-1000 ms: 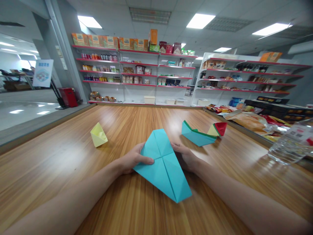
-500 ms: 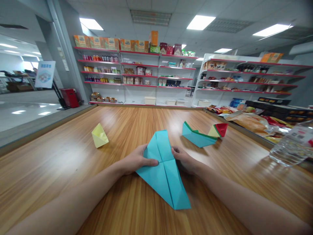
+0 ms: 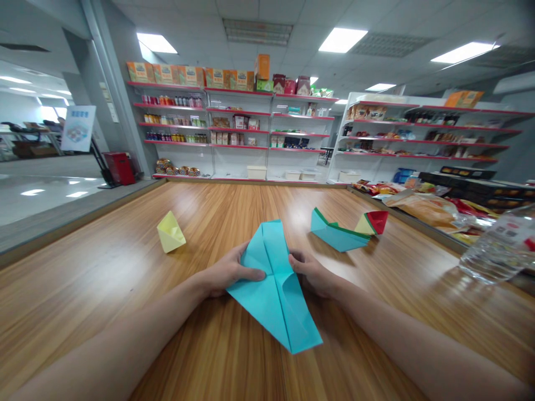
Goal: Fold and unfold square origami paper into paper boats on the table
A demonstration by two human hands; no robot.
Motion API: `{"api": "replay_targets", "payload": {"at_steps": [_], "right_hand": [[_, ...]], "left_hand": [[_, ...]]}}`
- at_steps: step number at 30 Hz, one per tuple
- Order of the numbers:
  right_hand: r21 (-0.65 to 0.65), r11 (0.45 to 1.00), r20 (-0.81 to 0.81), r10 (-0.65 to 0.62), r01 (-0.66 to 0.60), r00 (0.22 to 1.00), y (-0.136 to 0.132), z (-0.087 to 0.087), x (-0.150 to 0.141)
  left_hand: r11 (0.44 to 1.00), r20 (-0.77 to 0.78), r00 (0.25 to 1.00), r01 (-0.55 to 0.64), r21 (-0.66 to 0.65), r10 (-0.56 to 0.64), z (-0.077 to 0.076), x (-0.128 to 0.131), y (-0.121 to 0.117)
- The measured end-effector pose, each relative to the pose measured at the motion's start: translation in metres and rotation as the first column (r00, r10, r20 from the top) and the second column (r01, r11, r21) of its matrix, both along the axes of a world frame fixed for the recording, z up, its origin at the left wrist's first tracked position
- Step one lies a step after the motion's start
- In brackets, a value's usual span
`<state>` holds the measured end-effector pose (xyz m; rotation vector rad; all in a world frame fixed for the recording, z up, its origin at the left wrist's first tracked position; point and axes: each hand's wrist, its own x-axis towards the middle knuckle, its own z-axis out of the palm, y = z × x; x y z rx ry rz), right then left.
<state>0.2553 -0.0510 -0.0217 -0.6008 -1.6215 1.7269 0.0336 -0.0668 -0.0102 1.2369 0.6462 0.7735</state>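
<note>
A folded sheet of light blue paper (image 3: 267, 289) is held above the wooden table, with creases crossing near its middle. My left hand (image 3: 232, 272) grips its left side, thumb on top and the other fingers hidden underneath. At the right edge, my right hand (image 3: 311, 270) pinches the paper with thumb and finger. A flap bulges up in a curve beside the right thumb. Beyond my right hand lies a blue and green folded paper boat (image 3: 338, 236). Off to the left stands a small yellow folded paper piece (image 3: 170, 233).
Behind the boat sits a red and yellow folded paper piece (image 3: 374, 223). A clear plastic bottle (image 3: 495, 250) stands at the right edge, near packaged snacks (image 3: 426, 206). Stocked shelves (image 3: 238, 131) line the wall past the wooden table (image 3: 234, 209).
The blue paper has shifted slightly left in my hands. Its right flap now lifts and curves near my right thumb, where it lay flatter before.
</note>
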Motion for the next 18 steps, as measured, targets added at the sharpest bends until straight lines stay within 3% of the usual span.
{"api": "replay_targets", "payload": {"at_steps": [8, 11, 14, 18], "right_hand": [[-0.065, 0.998, -0.091, -0.026, 0.020, 0.996, -0.0025, -0.0013, -0.0011], [-0.056, 0.989, -0.123, -0.142, 0.136, 0.982, -0.0032, -0.0015, -0.0020], [0.018, 0.955, -0.150, -0.291, 0.296, 0.945, -0.0025, -0.0033, -0.0020], [0.084, 0.943, -0.136, -0.309, 0.322, 0.941, 0.0002, -0.0050, -0.0038]], "left_hand": [[0.999, -0.010, 1.000, -0.008, 0.050, 0.008, -0.0037, 0.0022, 0.0014], [0.996, -0.045, 0.998, -0.046, 0.080, 0.050, -0.0053, 0.0038, 0.0020], [0.976, -0.087, 0.989, -0.097, 0.197, 0.116, -0.0044, 0.0057, 0.0016], [0.942, -0.175, 0.965, -0.136, 0.307, 0.196, -0.0026, 0.0081, -0.0031]]}}
